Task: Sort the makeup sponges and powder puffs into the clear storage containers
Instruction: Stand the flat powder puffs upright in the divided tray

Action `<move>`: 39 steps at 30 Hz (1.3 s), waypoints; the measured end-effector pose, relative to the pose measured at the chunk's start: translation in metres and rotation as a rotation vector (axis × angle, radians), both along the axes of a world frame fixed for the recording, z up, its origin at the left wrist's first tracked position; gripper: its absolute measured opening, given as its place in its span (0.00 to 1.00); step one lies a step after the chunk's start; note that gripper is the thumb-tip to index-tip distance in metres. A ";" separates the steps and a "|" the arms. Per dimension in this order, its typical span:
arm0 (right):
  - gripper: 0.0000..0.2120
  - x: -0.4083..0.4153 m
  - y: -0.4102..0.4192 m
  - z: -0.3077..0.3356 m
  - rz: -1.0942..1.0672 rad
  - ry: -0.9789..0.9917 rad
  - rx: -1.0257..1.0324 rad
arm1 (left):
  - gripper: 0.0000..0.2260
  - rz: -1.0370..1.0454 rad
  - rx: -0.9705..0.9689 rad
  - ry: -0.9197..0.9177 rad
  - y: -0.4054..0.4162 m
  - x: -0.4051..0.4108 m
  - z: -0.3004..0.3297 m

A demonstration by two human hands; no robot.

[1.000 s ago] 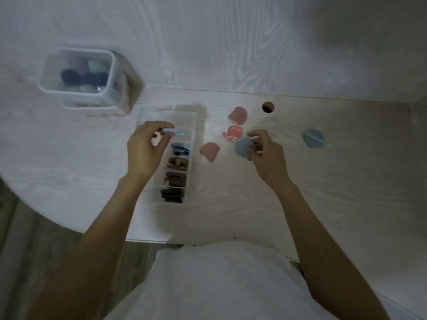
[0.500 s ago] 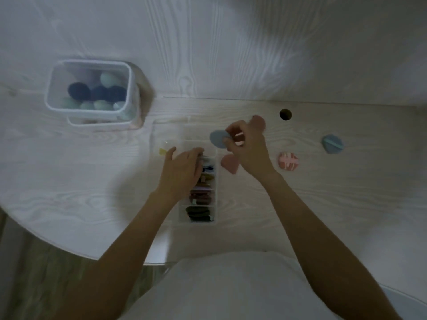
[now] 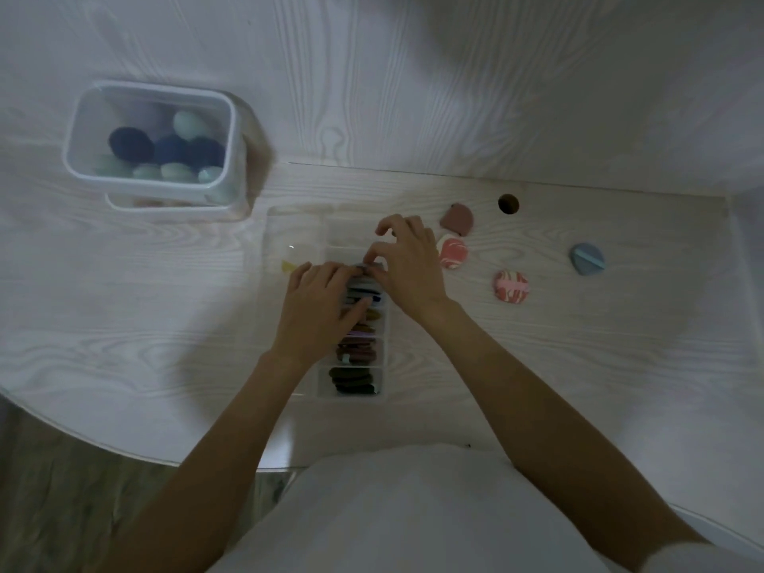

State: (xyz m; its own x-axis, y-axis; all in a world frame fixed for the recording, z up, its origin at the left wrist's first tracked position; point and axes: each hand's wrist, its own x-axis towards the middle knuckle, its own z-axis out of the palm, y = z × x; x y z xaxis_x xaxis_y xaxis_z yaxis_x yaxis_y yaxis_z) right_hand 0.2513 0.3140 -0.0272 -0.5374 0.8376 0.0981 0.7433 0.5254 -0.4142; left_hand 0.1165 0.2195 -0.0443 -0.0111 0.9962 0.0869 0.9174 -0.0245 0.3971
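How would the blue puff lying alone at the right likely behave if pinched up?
The blue puff lies flat, so it probably won't roll. It looks thin and padded, likely light and squashy. Its strap may give fingers a hold.

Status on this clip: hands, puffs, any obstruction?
Both hands, left hand and right hand, pressing a puff into the divided organizer. Four puffs loose on table. Nothing blocking.

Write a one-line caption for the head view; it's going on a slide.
Both hands, left and right, tuck a puff into the divided clear organizer; four puffs wait on the table.
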 end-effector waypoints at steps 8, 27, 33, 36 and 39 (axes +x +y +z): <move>0.04 0.041 -0.013 -0.009 -0.049 0.092 -0.194 | 0.17 -0.051 -0.001 -0.114 0.001 0.023 -0.001; 0.21 0.246 0.060 -0.035 -0.613 -0.330 -0.343 | 0.17 -0.166 -0.134 -0.033 0.024 0.087 0.001; 0.13 0.246 0.048 -0.024 -0.579 -0.165 -0.113 | 0.10 -0.077 -0.115 -0.082 0.028 0.102 0.000; 0.16 0.220 0.029 0.003 -0.544 0.101 -0.153 | 0.10 -0.070 -0.119 -0.090 0.026 0.102 0.004; 0.16 0.177 0.000 0.035 -0.428 0.388 -0.195 | 0.17 -0.086 -0.135 -0.052 0.021 0.102 0.010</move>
